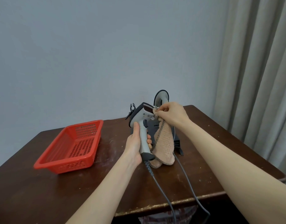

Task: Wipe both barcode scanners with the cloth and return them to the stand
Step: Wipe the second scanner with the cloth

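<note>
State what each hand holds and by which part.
The left hand grips the barcode scanner by its handle; the right hand pinches the cloth near its top edge.

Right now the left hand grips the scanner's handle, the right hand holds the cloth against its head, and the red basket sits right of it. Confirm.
Wrong on one point: the head view shows the red basket left of the scanner, not right. The left hand does grip the handle, and the right hand holds the cloth against its head.

Two scanners [143, 125] [161, 97], one cloth [164, 143], one stand [177, 143], one red basket [64, 166], two cables [161, 191] [187, 180], two hands [135, 143] [171, 113].
</note>
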`<state>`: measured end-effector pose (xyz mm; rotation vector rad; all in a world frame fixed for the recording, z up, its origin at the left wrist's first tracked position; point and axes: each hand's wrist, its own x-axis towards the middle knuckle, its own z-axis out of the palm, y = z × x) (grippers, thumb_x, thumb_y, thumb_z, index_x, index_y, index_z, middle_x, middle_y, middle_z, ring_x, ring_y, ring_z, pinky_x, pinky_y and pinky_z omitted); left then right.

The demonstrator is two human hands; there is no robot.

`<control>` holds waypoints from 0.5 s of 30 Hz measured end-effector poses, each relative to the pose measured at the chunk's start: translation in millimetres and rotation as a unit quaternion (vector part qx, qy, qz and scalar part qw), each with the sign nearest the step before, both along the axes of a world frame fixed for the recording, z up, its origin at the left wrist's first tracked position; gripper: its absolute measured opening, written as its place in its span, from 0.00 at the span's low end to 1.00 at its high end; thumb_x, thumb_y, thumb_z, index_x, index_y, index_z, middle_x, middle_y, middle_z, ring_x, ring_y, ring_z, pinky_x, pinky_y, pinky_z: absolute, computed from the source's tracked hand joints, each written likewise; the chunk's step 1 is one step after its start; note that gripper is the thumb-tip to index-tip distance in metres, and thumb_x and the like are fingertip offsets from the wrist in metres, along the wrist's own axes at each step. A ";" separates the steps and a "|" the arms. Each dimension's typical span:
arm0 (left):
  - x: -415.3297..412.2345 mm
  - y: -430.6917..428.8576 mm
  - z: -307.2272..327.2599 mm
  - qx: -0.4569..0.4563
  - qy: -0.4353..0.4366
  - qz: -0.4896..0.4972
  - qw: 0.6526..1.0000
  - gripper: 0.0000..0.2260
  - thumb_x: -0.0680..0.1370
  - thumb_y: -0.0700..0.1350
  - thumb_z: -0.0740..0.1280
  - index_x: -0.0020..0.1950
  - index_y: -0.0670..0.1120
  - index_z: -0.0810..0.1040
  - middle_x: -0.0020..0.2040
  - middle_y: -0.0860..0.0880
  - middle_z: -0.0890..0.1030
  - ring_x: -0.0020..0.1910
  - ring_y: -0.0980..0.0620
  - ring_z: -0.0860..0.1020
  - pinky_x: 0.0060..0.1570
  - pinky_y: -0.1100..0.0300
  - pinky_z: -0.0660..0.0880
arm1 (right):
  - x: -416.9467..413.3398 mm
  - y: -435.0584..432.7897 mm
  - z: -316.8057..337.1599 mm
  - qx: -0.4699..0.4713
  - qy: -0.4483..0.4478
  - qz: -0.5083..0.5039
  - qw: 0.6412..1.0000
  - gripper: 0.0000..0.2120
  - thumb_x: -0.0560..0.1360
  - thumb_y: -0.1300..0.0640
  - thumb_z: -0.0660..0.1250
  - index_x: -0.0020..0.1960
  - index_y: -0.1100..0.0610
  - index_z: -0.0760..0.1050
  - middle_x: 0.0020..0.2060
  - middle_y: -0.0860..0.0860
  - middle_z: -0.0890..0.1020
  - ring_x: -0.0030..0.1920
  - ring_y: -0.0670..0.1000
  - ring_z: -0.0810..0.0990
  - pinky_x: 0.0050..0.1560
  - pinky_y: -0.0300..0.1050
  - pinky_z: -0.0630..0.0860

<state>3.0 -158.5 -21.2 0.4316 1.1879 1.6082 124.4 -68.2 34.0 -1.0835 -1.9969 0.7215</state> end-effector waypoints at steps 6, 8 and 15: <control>1.0 0.5 6.4 0.001 0.022 0.006 1.000 0.23 0.76 0.62 0.62 0.46 0.42 0.75 0.28 0.48 0.76 0.23 0.53 0.72 0.22 0.63 0.71 | -3.5 -6.4 -1.0 -0.069 0.151 0.096 0.981 0.06 0.73 0.57 0.69 0.48 0.51 0.83 0.32 0.44 0.77 0.36 0.43 0.74 0.39 0.35 0.69; -0.8 0.4 6.8 0.004 0.028 0.010 1.000 0.22 0.76 0.62 0.62 0.48 0.41 0.76 0.28 0.48 0.76 0.23 0.53 0.72 0.23 0.63 0.71 | -3.5 -2.4 -0.4 -0.040 0.066 0.063 0.995 0.08 0.74 0.56 0.68 0.50 0.52 0.83 0.36 0.44 0.78 0.38 0.43 0.74 0.40 0.37 0.70; -5.7 -2.4 8.8 0.024 0.084 0.041 0.995 0.20 0.78 0.56 0.63 0.49 0.38 0.76 0.31 0.46 0.77 0.25 0.52 0.74 0.26 0.60 0.74 | 3.5 1.3 4.2 -0.073 0.167 0.010 0.983 0.06 0.76 0.58 0.61 0.45 0.54 0.77 0.42 0.49 0.79 0.40 0.47 0.75 0.35 0.39 0.67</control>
